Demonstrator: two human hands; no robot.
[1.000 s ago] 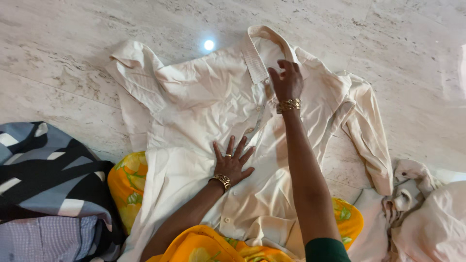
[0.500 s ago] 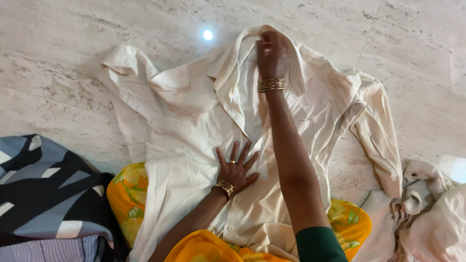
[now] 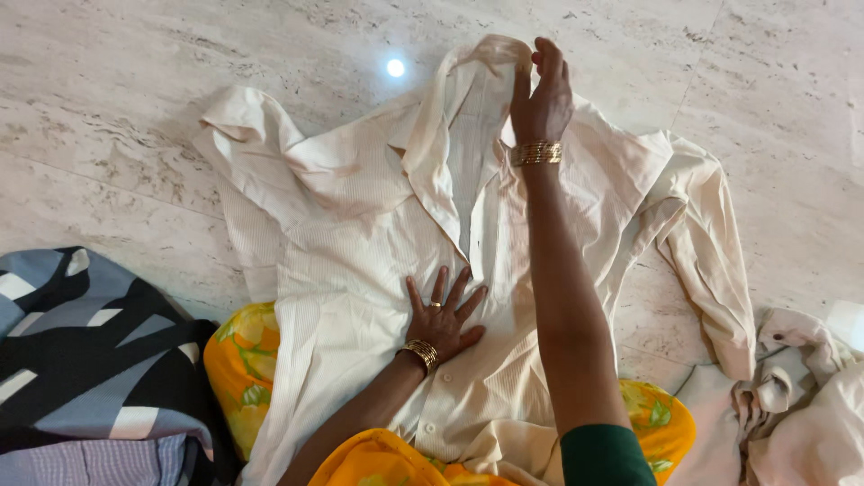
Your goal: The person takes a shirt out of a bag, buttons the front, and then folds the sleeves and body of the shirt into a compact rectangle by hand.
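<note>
Looks like a room in a home, laundry being sorted on the ground. Underfoot, a polished pale marble floor point(image 3: 135, 135) in large veined slabs, glossy enough to mirror a ceiling light point(image 3: 395, 67) as a bright spot. Spread flat on it, a cream button-up shirt point(image 3: 360, 225). At the left, a heap of folded clothes point(image 3: 81, 360) in grey, black and white stripes over lilac check. At the right, a crumpled pile of pale garments point(image 3: 792, 396).
</note>
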